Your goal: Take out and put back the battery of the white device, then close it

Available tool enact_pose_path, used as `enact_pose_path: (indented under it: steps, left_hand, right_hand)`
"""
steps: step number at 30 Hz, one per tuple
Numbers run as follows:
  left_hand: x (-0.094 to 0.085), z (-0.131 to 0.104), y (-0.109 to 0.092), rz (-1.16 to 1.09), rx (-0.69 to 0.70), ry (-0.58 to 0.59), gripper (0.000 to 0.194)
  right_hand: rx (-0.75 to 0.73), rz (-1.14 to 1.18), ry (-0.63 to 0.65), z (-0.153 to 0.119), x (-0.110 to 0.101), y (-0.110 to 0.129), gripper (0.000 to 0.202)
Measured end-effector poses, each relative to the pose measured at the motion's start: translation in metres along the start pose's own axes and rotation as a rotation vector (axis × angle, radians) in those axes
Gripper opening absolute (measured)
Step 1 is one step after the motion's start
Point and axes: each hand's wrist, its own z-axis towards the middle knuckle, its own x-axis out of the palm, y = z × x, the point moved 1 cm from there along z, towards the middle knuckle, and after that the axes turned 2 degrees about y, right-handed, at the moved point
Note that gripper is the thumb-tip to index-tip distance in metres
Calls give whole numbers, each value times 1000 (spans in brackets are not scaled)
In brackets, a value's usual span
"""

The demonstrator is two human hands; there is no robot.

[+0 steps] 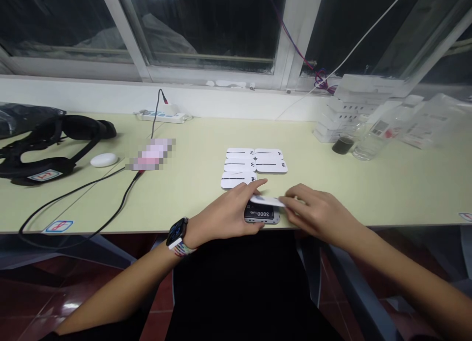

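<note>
At the table's front edge lies a small white device point(275, 220) with a black battery marked 3000mAh point(259, 213) showing inside it. My left hand point(228, 211) is closed round the device's left end, thumb below and fingers above. Between the fingertips of my right hand point(313, 208) is a white back cover point(267, 200), tilted up over the battery. Just beyond my hands, several white rounded devices point(271, 160) lie flat in two columns, each with a dark line and a W-like mark.
Stacked white boxes point(344, 107), a clear plastic bottle point(381, 129) and a cup of dark liquid point(342, 145) stand at the back right. On the left are a black headset point(55, 144), a white oval case point(103, 159), a black cable point(121, 208) and a power strip point(164, 116).
</note>
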Motion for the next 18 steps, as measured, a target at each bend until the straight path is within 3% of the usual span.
enact_pose_path:
  steps: [4, 7, 10, 14, 18]
  left_hand:
    - [-1, -3, -1, 7, -16, 7, 97]
    - [-2, -5, -1, 29, -6, 4, 91]
    - [-3, -8, 0, 45, 3, -14, 87]
    - [-7, -16, 6, 68, -6, -46, 91]
    - [-14, -28, 12, 86, -22, -64, 85]
  right_hand:
    - [343, 133, -135, -32, 3, -31, 22]
    - [714, 161, -112, -52, 6, -58, 24]
    - [975, 90, 18, -59, 7, -78, 61]
    - [1073, 31, 166, -52, 7, -91, 73]
    - [1117, -67, 154, -42, 6, -98, 84]
